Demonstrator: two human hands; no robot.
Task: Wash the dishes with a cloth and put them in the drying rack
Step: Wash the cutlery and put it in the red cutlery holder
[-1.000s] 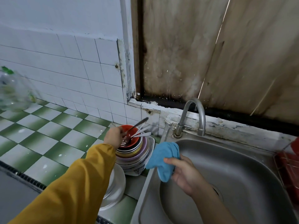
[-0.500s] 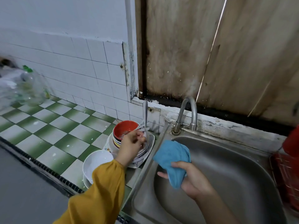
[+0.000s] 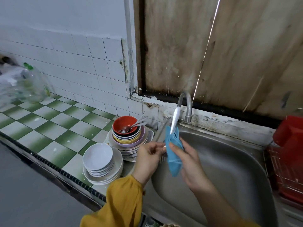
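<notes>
While in right hand (image 3: 188, 163), cloth (image 3: 173, 154) around utensil (image 3: 174, 120).

Dish stacks (image 3: 126, 136) left of sink (image 3: 229, 161); rack (image 3: 282, 169), perhaps, right.

The counter (image 3: 54, 122) in front of me is tiled in green and white checks. A steel sink (image 3: 237, 161) is set into its right end.

Items standing directly on the tiles:
- A white stack (image 3: 101, 167) sits near the front edge, just beside the sink's left rim. It is wide plates below and smaller dishes on top.
- A coloured stack (image 3: 127, 138) stands behind it, and the two appear to touch. It is plates below and bowls above, and the top bowl is red and holds forks (image 3: 131, 126).
- A clear bottle (image 3: 32, 84) with a green cap stands far left by the wall, blurred.

A red drying rack (image 3: 288, 161) stands right of the sink. I cannot tell what it rests on.
</notes>
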